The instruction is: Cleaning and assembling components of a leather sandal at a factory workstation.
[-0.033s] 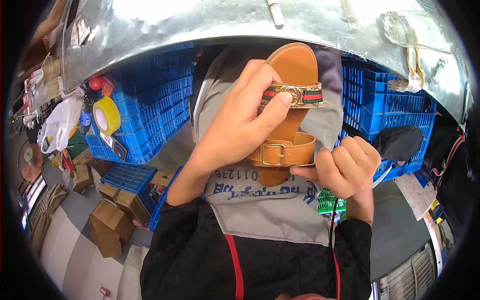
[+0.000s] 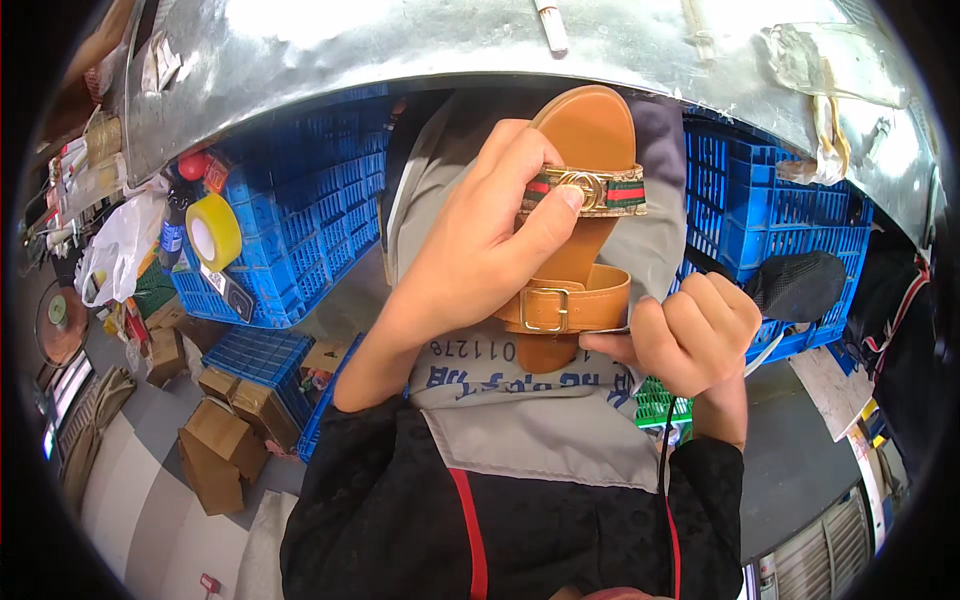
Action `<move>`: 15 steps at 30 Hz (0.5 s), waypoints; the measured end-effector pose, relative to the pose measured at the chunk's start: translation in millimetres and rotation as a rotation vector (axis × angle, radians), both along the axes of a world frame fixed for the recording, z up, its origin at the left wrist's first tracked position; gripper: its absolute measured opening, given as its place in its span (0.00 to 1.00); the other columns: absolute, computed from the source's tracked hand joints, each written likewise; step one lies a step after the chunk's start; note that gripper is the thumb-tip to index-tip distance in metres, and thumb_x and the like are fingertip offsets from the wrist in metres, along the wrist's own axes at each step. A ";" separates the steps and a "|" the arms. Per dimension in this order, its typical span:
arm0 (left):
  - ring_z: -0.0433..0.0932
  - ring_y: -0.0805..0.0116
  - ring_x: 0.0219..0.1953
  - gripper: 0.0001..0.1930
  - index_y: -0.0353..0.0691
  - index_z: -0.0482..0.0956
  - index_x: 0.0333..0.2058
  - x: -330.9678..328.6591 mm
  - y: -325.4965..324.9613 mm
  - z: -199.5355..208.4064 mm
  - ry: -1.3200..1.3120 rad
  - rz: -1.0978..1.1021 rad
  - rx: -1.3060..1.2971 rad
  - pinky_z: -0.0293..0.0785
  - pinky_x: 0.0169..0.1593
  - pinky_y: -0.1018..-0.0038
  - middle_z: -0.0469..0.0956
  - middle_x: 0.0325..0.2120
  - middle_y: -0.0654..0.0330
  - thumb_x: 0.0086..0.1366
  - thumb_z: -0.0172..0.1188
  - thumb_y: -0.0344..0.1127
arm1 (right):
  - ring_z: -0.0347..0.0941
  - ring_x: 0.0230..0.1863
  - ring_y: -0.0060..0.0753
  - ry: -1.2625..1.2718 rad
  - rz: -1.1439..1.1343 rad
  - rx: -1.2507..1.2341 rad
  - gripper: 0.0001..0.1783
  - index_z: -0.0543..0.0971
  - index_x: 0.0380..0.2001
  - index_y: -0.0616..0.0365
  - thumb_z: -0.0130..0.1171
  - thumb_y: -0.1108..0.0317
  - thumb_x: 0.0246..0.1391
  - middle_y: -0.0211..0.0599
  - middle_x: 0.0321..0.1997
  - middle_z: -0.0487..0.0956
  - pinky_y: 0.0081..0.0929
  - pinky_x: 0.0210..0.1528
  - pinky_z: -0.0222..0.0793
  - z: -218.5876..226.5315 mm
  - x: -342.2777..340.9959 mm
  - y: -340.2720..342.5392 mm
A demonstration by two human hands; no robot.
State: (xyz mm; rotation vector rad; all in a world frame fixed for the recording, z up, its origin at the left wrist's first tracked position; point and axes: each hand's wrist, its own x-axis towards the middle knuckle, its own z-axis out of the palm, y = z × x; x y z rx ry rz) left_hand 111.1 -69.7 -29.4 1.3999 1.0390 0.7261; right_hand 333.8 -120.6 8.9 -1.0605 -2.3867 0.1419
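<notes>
A tan leather sandal [image 2: 585,128] lies over my lap, toe pointing away from me. Its front strap [image 2: 627,193] is patterned, with a green and red stripe and a gold ring ornament. The wide brown ankle strap [image 2: 598,300] carries a square gold buckle. My left hand [image 2: 490,225] is closed on the sandal from the left, thumb on the ornament and fingers around the front strap. At the ankle strap's right lower edge, my right hand [image 2: 697,335] is closed. A thin grey sliver shows by its thumb, touching the strap; most of what it holds is hidden.
A metal tabletop [image 2: 400,50] crosses the far side, with a white marker-like tube [image 2: 551,27] on it. Blue crates [image 2: 330,200] stand left and right of my lap. Yellow tape [image 2: 215,232] rests on the left crate. Cardboard boxes [image 2: 220,455] sit on the lower left.
</notes>
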 end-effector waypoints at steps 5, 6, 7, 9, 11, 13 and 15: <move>0.68 0.64 0.38 0.13 0.33 0.69 0.42 -1.3 1.8 -0.5 -0.037 -0.009 0.019 0.67 0.42 0.70 0.65 0.39 0.54 0.73 0.56 0.40 | 0.53 0.15 0.24 -0.017 0.013 -0.012 0.24 0.72 0.29 0.54 0.75 0.51 0.51 0.24 0.17 0.57 0.21 0.16 0.47 -1.2 7.3 -0.7; 0.68 0.64 0.38 0.13 0.33 0.69 0.42 -0.9 2.7 2.1 -0.037 -0.010 0.027 0.67 0.42 0.70 0.65 0.39 0.54 0.73 0.56 0.40 | 0.53 0.14 0.24 0.050 0.026 -0.029 0.25 0.72 0.29 0.54 0.77 0.50 0.49 0.25 0.16 0.57 0.22 0.16 0.47 -2.7 10.7 -0.1; 0.68 0.65 0.39 0.13 0.33 0.69 0.41 -0.5 2.7 5.9 -0.071 -0.007 -0.026 0.68 0.43 0.71 0.65 0.40 0.54 0.72 0.56 0.39 | 0.53 0.14 0.25 0.117 0.039 -0.045 0.26 0.72 0.29 0.55 0.78 0.50 0.47 0.25 0.16 0.57 0.22 0.16 0.47 -2.7 14.4 1.4; 0.68 0.65 0.40 0.13 0.34 0.70 0.41 -1.1 2.9 8.2 -0.106 -0.003 -0.070 0.68 0.44 0.71 0.65 0.40 0.55 0.72 0.57 0.39 | 0.55 0.13 0.26 0.197 0.031 -0.108 0.27 0.73 0.28 0.55 0.79 0.50 0.44 0.25 0.15 0.58 0.24 0.16 0.48 -2.7 21.9 4.8; 0.68 0.66 0.40 0.12 0.34 0.71 0.40 -1.6 3.5 9.0 -0.102 -0.029 0.018 0.68 0.46 0.71 0.65 0.41 0.55 0.71 0.58 0.38 | 0.57 0.13 0.27 0.276 0.021 -0.170 0.28 0.74 0.28 0.56 0.81 0.49 0.41 0.26 0.14 0.60 0.25 0.16 0.49 -2.7 25.2 7.7; 0.70 0.64 0.43 0.10 0.34 0.73 0.39 -1.9 2.1 19.0 -0.088 -0.031 -0.012 0.69 0.49 0.71 0.67 0.43 0.53 0.68 0.60 0.36 | 0.61 0.13 0.31 0.440 -0.104 -0.230 0.28 0.76 0.28 0.56 0.82 0.49 0.38 0.27 0.15 0.66 0.28 0.16 0.53 -6.2 26.5 8.0; 0.72 0.61 0.46 0.08 0.35 0.75 0.38 -0.8 1.8 26.8 -0.104 -0.076 0.128 0.69 0.52 0.71 0.69 0.47 0.51 0.66 0.60 0.33 | 0.65 0.15 0.29 0.387 -0.257 -0.199 0.25 0.78 0.31 0.55 0.82 0.53 0.41 0.28 0.22 0.76 0.25 0.19 0.58 -4.6 27.8 8.1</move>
